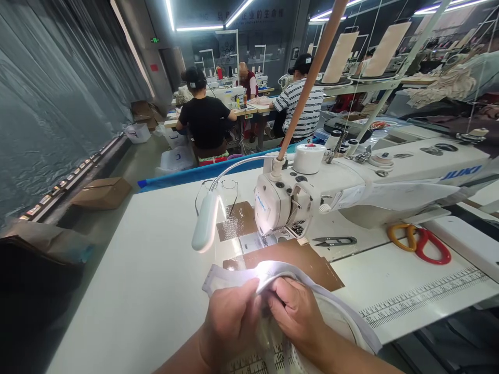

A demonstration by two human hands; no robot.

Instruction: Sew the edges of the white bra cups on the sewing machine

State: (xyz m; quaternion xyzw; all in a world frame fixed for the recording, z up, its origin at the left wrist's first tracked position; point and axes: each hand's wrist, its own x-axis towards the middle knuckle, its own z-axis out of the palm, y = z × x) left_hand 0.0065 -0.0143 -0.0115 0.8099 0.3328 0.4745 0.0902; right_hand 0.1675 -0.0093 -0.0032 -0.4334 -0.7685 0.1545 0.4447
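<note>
Here, the left hand (233, 318) and right hand (297, 310), both curled closed, pinch 1 pale fabric piece (224, 276), while a cardboard box (102, 193) leftward hides any contents.

The camera sits on my head, facing forward and tipped down, close enough that my left hand (230, 314) and right hand (296, 309) loom large at bottom centre. The sewing machine (335, 176) is farther off, right of centre; the view reaches a distant wall (268, 34) at top centre.
</note>
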